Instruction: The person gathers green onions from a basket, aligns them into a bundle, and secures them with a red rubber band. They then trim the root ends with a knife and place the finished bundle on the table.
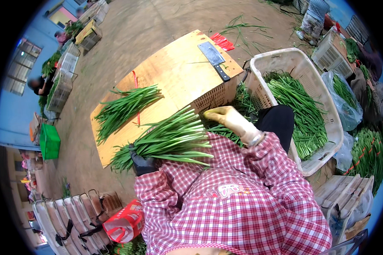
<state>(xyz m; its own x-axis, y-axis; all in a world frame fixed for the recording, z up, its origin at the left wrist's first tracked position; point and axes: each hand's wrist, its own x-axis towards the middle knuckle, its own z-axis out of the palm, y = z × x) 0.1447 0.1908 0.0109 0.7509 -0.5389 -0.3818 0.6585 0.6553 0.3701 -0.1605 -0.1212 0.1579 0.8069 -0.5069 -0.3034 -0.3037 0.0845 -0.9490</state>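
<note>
My left hand (144, 163), in a black glove, is wrapped round the leafy end of a bunch of garlic chives (174, 138) held before my body, its pale stems fanning right. Just right of the stem ends is my right hand (230, 120) in a cream glove, its fingers pressed together; whether anything small is between them is hidden. A second bunch of chives (127, 108) lies on the wooden board (170, 72), across a red tie strip (135, 78). A cleaver (212, 56) with a black handle lies at the board's far right, beside more red strips (222, 42).
A white plastic crate (336, 123) of loose chives (293, 106) stands at my right, with bagged chives (344, 91) beyond. Stacked crates (72, 221) and a red bag (125, 221) are at lower left. Other people work at the far edges.
</note>
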